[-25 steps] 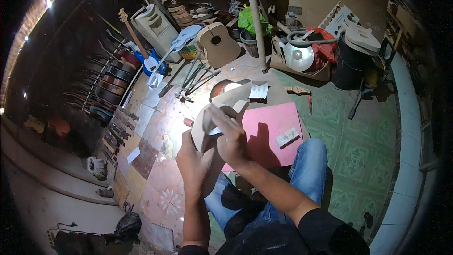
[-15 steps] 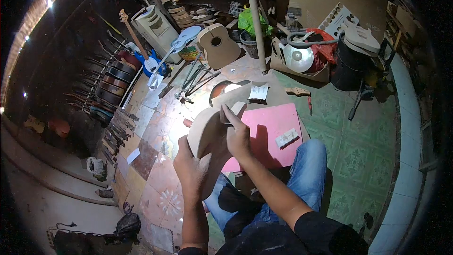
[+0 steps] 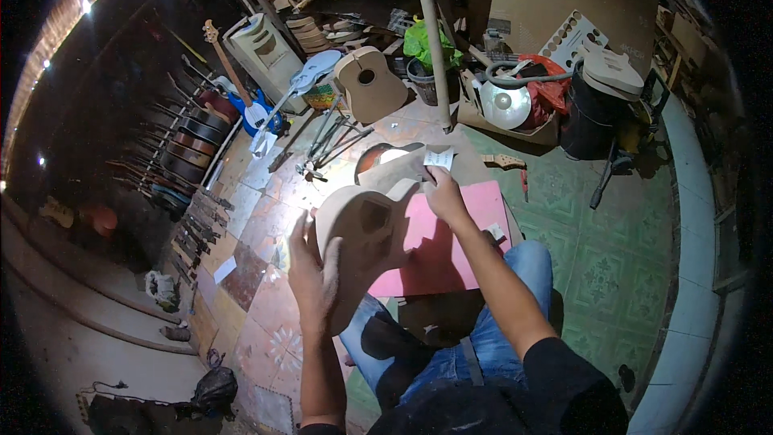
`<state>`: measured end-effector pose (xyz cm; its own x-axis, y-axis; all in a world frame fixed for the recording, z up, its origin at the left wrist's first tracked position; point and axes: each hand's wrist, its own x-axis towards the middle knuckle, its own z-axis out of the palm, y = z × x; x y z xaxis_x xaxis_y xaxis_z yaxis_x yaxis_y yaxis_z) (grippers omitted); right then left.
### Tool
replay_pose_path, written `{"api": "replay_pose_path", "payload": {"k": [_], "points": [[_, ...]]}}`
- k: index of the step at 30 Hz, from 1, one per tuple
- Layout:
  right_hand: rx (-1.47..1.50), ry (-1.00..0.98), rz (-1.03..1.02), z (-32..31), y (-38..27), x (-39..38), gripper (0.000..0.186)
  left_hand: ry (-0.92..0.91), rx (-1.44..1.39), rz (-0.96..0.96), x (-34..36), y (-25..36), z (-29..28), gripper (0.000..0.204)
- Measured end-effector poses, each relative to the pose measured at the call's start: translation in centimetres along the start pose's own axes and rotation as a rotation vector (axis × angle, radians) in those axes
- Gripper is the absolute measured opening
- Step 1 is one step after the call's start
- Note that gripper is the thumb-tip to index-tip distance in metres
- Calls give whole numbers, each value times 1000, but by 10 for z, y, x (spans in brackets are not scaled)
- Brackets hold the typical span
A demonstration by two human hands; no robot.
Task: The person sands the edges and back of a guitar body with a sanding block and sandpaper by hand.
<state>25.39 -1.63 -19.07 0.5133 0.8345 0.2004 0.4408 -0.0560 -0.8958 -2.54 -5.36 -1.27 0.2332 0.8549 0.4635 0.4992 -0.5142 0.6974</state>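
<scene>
My left hand (image 3: 314,274) is closed on the lower left edge of an unfinished pale guitar body (image 3: 350,225), held tilted up in front of me. My right hand (image 3: 443,193) reaches forward past that body's horn, fingertips closed at a grey sheet (image 3: 398,171) beside a white paper (image 3: 439,159); what they pinch is hidden or too small to make out. A pink board (image 3: 435,274) lies under the raised body, with a small white block (image 3: 494,234) at its right, partly behind my forearm. A sunburst guitar body (image 3: 370,159) lies beneath the grey sheet.
Guitars (image 3: 189,145) stand racked at the left, a blue one (image 3: 256,113) near an unfinished acoustic body (image 3: 370,89). Metal stands (image 3: 330,145) lie on the tiles. A loose neck (image 3: 506,161), a black bucket (image 3: 588,129), a metal pole (image 3: 435,48) and a cluttered box (image 3: 507,105) are ahead.
My right hand has left the guitar body and moved forward and right to the grey sheet. My left hand still holds the body, which now shows more of its cavity.
</scene>
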Motion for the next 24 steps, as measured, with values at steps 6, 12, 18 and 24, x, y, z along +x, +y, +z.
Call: {"api": "replay_pose_path", "payload": {"k": [6, 12, 18, 24], "points": [[764, -529, -51, -41, -158, -99, 33, -82, -306, 414, 19, -4, -14, 48], [839, -555, -16, -28, -146, -104, 26, -222, -279, 380, 12, -15, -5, 34], [710, 33, 209, 8, 5, -102, 33, -158, -566, 57, 5, -6, -4, 36], [-394, 556, 842, 25, 128, -112, 98, -258, -362, 166, 9, -16, -13, 44]]}}
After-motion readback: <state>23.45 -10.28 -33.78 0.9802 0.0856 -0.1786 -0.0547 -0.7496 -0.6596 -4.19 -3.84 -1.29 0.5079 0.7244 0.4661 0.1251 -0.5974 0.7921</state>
